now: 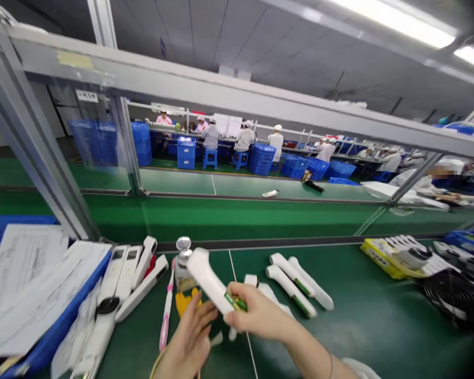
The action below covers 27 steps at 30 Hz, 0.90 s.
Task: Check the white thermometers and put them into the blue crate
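My right hand (pixel 263 310) is closed around the lower end of a white handheld device housing (pixel 207 276), which slants up to the left above the bench. A green circuit board (pixel 235 301) shows at the end it grips. Fingers apart, my left hand (pixel 191 334) is just below and left of the housing and holds nothing. Beyond it are a yellow-orange piece (pixel 185 301), a clear bottle with a metal top (pixel 185 263) and a pink and white toothbrush (pixel 166 310). Several similar white housings (pixel 292 287) lie to the right, some with green boards showing.
Finished-looking white devices (pixel 116 279) and a blue bin with papers (pixel 59 295) stand at the left. A yellow tray (pixel 395 258) and a black round fan-like object (pixel 454 297) are at the right. Behind the metal frame runs a green conveyor (pixel 237 184); several people work beyond.
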{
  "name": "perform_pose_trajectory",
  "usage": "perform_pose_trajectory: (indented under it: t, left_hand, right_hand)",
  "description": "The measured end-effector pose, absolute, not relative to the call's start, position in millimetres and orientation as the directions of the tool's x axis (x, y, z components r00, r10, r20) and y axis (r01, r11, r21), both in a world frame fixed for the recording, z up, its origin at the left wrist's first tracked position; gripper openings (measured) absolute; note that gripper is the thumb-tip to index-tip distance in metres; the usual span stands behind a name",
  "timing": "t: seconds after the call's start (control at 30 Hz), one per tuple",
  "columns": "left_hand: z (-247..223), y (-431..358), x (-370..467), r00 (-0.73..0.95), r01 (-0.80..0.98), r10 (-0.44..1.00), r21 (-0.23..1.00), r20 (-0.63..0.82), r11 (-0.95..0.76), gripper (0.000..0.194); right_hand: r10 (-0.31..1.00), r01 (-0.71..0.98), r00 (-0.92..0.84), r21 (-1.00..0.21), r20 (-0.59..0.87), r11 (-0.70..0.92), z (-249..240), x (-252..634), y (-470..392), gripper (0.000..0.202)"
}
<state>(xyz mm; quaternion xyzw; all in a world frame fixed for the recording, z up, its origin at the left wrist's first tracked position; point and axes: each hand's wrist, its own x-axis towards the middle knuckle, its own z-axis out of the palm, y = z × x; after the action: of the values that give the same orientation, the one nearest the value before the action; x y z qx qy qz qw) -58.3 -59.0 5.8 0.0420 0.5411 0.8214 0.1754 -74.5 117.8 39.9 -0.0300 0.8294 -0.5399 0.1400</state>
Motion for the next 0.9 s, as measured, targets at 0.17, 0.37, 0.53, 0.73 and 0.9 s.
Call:
perform_pose_trajectory:
  t: [0.17,0.37,0.53,0.73,0.9]
  left_hand:
    - [24,-18,-41,-0.876,-0.47,0.377,0.709,-0.301,-0.525,0.047]
    - [21,7,-34,-0.766,-0.62,0.56,0.591,-0.315,-0.516,0.036]
    - [10,13,-31,-0.668,-0.71,0.642,0.581,-0.376,-0.398,0.039]
    - [-2,13,-30,-0.656,-0.745,0.629,0.492,-0.416,-0.451,0.039]
    - [-2,10,-32,-0.672,-0.738,0.608,0.456,-0.423,-0.497,0.037]
  right_hand:
    - [-0.159,-0.019,-0.987,-0.983,-0.01,0.181,36,-8,104,0.017]
    - [0.083,0.02,-0.996,-0.999,-0.017,0.026,16,30,139,0.019]
    - [0.201,-0.04,-0.975,-0.969,0.091,0.244,21,43,146,0.018]
    - [0.253,-0.161,-0.954,-0.987,0.158,0.009,6,35,116,0.016]
    - [0.209,-0.237,-0.938,-0.951,0.277,0.199,-4,25,104,0.018]
